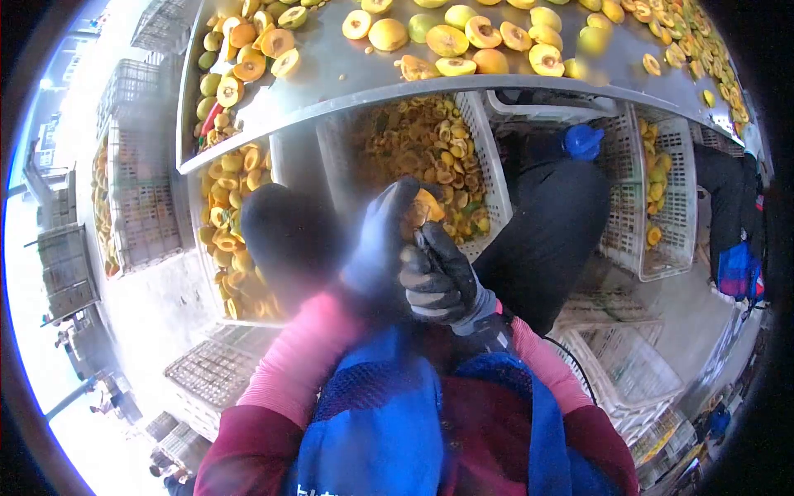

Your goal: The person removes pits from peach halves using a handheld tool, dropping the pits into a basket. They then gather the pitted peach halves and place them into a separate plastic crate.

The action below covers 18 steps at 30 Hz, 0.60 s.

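My left hand (pixel 385 219), in a grey and dark glove, is closed around a yellow-orange fruit piece (pixel 429 207) above my lap. Close beside it on the right, my right hand (pixel 434 277), gloved in black and grey, has its fingers curled around a small tool whose thin metal end (pixel 425 217) touches the fruit. Most of the tool is hidden in the fingers. Beyond both hands, a white crate (pixel 488 157) between my knees holds many fruit pieces and scraps.
Halved fruits (pixel 447 40) lie on a metal table (pixel 314 78) ahead, with a red-handled tool (pixel 212 118) at its left. Crates of fruit (pixel 236 223) stand left and right (pixel 662 190). Empty crates (pixel 624 364) are behind right. A person's dark-clothed leg (pixel 724 194) shows far right.
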Available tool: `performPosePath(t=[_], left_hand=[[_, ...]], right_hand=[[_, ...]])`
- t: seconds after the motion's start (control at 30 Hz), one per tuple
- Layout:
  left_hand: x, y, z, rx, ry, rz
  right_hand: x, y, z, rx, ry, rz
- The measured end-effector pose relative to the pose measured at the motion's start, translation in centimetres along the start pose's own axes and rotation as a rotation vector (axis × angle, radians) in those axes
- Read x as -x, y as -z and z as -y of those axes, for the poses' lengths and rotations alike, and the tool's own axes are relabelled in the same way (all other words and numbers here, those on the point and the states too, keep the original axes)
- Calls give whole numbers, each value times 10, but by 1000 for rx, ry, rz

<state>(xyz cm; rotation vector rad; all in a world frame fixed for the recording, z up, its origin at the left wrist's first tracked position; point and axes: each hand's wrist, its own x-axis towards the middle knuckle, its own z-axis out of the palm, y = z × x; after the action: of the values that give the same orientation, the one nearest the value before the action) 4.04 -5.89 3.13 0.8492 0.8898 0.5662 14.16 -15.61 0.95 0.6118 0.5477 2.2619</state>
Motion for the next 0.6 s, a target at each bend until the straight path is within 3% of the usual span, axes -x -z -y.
performPosePath(t=[0.07, 0.23, 0.3, 0.37, 0.47, 0.5, 0.53, 0.57, 0.6], left_hand=[[0, 3, 5, 120, 31, -76], [-2, 24, 17, -102, -178, -172], [1, 21, 8, -94, -184, -197], [-4, 29, 4, 45, -43, -153], [-28, 74, 51, 92, -53, -173], [-26, 66, 40, -41, -83, -182], [-12, 37, 3, -533, -386, -142], [1, 8, -34, -1005, -716, -259], [0, 8, -38, -1037, -746, -192]], right_hand=[[-2, 7, 4, 64, -4, -19], [-14, 17, 5, 149, -9, -27], [-20, 17, 6, 29, -51, 40], [-29, 11, 6, 33, -42, 82], [-35, 8, 9, 61, -38, 141], [-36, 9, 9, 71, -39, 161], [-36, 7, 8, 91, -44, 131], [-35, 3, 8, 116, -46, 101], [-34, -2, 8, 141, -45, 67]])
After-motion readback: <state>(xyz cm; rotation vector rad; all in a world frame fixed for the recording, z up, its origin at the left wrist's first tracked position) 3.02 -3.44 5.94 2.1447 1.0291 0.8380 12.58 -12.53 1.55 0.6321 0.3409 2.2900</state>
